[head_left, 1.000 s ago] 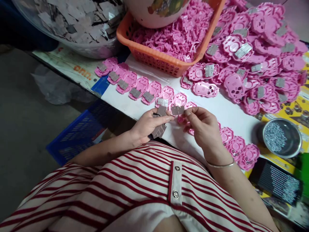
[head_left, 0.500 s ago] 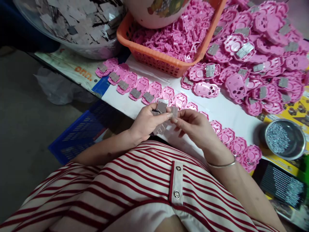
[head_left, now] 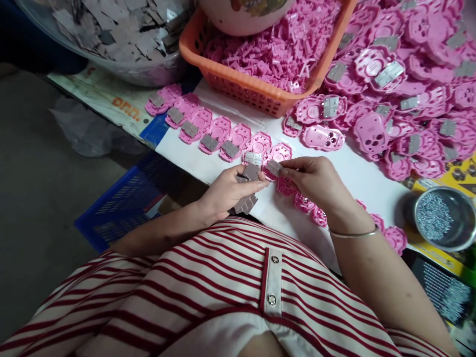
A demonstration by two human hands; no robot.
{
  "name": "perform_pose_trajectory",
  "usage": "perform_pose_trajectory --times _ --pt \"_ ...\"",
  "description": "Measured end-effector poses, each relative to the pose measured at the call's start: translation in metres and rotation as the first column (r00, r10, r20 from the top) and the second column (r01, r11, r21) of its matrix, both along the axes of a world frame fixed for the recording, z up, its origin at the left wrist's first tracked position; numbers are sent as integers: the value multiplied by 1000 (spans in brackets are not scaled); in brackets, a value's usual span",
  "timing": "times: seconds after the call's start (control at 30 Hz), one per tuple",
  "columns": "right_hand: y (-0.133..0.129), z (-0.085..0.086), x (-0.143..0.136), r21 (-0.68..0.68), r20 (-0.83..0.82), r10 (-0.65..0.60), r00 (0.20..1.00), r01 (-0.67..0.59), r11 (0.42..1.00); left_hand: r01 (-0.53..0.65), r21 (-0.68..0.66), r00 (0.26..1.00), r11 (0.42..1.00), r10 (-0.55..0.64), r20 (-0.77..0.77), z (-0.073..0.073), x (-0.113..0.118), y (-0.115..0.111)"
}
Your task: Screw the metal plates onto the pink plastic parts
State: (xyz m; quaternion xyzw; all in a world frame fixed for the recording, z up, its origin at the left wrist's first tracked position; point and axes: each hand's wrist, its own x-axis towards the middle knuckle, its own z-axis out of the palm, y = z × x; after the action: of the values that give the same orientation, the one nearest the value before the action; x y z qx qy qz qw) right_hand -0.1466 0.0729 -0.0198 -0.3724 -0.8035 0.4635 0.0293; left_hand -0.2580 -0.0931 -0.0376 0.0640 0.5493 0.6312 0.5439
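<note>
My left hand is closed around a small stack of grey metal plates near the table's front edge. Between thumb and fingertips, my right hand pinches a single grey plate. That plate is over the lower end of a pink plastic shell; whether it touches is unclear. A row of such shells runs along the table, and those to the left carry a plate at their lower end, including a shell with a shiny one. My right hand and forearm hide part of the row.
An orange basket of small pink parts stands behind the row, beside a clear tub of grey plates. Pink shells are heaped at the back right. A metal bowl of screws and a dark screw tray sit at right.
My right hand has moved right and away from the left hand, carrying one grey plate to a pink shell. My left hand stays nearly in place with the stack.
</note>
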Motion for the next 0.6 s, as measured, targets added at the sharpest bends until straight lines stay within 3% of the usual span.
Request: perform_pose_trajectory --times 0.13,0.23,0.3,0.37,0.5,0.6 --pt "-4 4 -3 115 34 -65 997 60 992 67 -53 998 996 -66 19 2 -1 1" --pt "-14 14 0 -90 -28 -90 996 87 992 122 -51 992 991 -119 43 3 1 2" --pt "-23 18 1 -310 -90 -34 995 5 951 184 -39 982 982 -181 52 1 3 2" --pt "-30 18 2 -447 -156 7 988 -77 891 235 -26 972 972 -234 33 -1 5 2" --pt "-36 12 5 -526 -209 -154 966 21 850 210 -3 975 978 -209 78 -3 8 0" --pt "-36 9 13 -474 -255 -257 932 112 873 120 34 972 992 -125 199 -2 6 -2"
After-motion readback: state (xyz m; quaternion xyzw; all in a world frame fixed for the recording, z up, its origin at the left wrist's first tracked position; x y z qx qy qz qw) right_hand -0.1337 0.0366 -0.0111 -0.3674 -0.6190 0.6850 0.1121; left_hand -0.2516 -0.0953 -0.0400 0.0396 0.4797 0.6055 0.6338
